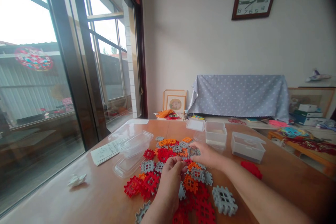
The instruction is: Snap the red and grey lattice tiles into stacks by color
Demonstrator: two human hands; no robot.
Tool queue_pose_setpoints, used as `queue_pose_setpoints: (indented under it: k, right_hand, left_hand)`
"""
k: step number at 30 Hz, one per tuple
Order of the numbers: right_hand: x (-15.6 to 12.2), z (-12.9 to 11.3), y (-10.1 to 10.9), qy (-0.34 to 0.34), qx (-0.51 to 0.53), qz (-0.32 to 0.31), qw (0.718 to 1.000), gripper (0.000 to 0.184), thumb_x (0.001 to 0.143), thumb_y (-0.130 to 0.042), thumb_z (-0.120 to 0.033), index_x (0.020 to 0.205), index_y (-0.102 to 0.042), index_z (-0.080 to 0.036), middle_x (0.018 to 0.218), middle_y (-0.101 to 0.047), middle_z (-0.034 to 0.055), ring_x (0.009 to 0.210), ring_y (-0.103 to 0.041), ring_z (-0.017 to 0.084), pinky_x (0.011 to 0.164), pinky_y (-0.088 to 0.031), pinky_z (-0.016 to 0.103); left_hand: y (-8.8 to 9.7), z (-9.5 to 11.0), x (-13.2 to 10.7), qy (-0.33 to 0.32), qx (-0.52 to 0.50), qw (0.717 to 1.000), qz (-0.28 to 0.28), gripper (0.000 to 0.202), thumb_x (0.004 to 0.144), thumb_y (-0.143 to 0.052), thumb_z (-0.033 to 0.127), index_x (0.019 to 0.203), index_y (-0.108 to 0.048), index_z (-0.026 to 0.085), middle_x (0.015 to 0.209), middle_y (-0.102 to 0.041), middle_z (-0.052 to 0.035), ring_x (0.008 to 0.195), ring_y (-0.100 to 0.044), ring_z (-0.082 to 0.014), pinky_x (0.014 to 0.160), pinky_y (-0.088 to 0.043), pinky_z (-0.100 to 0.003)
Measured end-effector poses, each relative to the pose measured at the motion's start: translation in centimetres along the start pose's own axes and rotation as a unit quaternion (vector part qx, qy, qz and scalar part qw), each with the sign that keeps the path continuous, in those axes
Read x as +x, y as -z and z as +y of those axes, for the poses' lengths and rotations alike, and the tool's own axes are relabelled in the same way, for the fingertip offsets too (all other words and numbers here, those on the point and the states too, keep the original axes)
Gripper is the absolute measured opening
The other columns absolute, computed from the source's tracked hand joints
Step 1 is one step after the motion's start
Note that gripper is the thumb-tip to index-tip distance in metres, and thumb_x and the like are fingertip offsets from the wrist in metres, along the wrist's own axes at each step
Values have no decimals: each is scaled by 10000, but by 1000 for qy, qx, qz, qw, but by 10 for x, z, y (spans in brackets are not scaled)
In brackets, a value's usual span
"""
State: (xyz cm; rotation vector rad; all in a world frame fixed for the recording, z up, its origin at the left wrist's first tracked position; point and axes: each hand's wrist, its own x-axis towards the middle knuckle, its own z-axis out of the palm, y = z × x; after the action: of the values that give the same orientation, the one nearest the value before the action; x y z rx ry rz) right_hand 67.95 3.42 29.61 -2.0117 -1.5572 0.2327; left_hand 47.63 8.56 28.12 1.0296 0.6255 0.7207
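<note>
A pile of square waffle-shaped plastic tiles in red, orange and grey lies spread on the wooden table. My left hand rests over the middle of the pile with its fingers curled onto a tile that I cannot see clearly. My right hand reaches to the far side of the pile and its fingers pinch a grey tile. A large grey tile lies near my right forearm.
Clear plastic boxes and clear lids stand behind and left of the pile. A lone red tile lies at right. A printed paper and a crumpled white scrap lie toward the window side.
</note>
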Motion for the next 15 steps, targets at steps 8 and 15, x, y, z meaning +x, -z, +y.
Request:
queue_pose_setpoints:
  k: [8, 15]
  right_hand:
    - [-111, -9, 48, -14, 82, -40, 996, 515, 806, -704, -276, 1317, -649, -281, 1388, -630, 52, 1282, -577, 282, 1096, -455, 410]
    - [-151, -12, 49, -24, 49, -39, 998, 543, 752, -674, -187, 1286, -661, -283, 1368, -621, 47, 1301, -552, 261, 1152, -404, 397]
  left_hand:
    - [-16, -6, -11, -10, 89, 990, -107, 205, 724, -721, 280, 811, -558, 191, 709, -571, 31, 648, -500, -105, 632, -356, -232]
    - [-21, -3, -18, -26, 144, 979, -143, 172, 722, -687, 258, 791, -544, 191, 667, -523, 48, 616, -424, -98, 599, -325, -232]
